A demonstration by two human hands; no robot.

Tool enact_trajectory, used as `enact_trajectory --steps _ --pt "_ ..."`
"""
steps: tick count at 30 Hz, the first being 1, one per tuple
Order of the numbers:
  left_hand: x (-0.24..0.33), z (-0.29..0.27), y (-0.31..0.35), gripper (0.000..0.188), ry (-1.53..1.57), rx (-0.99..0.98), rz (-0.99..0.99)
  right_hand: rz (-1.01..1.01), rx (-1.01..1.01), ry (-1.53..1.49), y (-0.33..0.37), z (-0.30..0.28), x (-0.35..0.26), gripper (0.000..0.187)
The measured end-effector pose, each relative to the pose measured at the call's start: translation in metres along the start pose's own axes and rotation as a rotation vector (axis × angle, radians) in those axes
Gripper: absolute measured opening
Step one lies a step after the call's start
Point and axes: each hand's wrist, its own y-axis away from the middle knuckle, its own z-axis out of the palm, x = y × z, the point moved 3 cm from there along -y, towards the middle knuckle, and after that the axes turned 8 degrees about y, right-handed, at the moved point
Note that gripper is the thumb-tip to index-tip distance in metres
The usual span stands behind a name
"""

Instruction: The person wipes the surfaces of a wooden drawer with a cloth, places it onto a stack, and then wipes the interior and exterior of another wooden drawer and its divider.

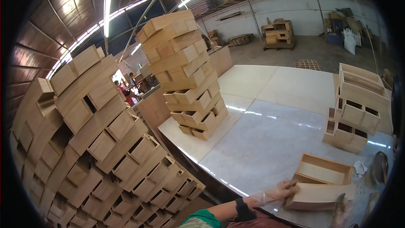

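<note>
Wooden tall stack (185, 76) at the table's (270, 122) left corner, boxes piled crosswise, hiding part of the shop behind it. Bigger box pile (122, 143) off the table, beyond its left near edge. Right stack (352, 109) on the table's right edge, compartments facing the worker. Between the two table stacks: bare glossy panels.

Crowding the work spot near the right near corner: open box (322, 169) just past the one being handled, white wad (360, 168) to its right, dark rounded object (379, 169) further right, kind unclear. Loaded pallet (278, 33) and white sack (349, 41) on the floor well beyond the far edge.

Handled box (318, 196) is at the near edge, toward the right near corner, long side facing the worker; can't tell if it fully rests on the table. Left hand (286, 190), in a clear glove, grasps its left end. Right hand (341, 213) is at its right end, blurred; can't tell if it's clenched or holding something.

Count: 2 hands, 2 single boxes at the work spot, 2 stacks on the table, 1 pile off it, 1 wad, 1 sack.
</note>
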Motion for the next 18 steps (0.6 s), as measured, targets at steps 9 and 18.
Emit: enact_trajectory --steps 9,18 --pt "0.021 0.001 -0.016 0.058 0.319 0.34 -0.57 -0.462 0.239 0.947 -0.041 0.028 -0.014 0.031" --pt "-0.04 0.015 0.008 0.034 0.552 0.251 -0.354 -0.647 0.006 0.983 -0.029 0.126 -0.066 0.008"
